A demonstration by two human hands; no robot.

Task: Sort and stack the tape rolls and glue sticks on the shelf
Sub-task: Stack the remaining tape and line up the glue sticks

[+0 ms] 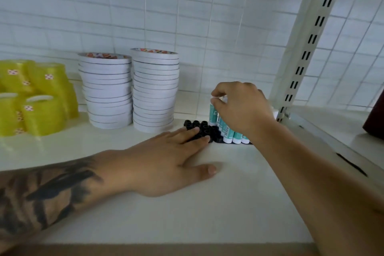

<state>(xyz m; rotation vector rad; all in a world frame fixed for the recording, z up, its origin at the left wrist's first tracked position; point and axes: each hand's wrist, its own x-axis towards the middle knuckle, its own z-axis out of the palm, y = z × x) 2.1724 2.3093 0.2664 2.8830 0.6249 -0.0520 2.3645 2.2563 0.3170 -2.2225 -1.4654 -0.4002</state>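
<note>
White shelf point(239, 203), 2 white tape stacks point(129, 89), yellow tape rolls point(35, 100), black holder point(199, 129), glue sticks point(230, 135)

white tape rolls point(106, 91) stacked; glue sticks point(228, 133) upright.

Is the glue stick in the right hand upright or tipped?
Upright. The glue stick stands vertical, pinched at its top by the right hand, beside other standing sticks in the black holder.
</note>
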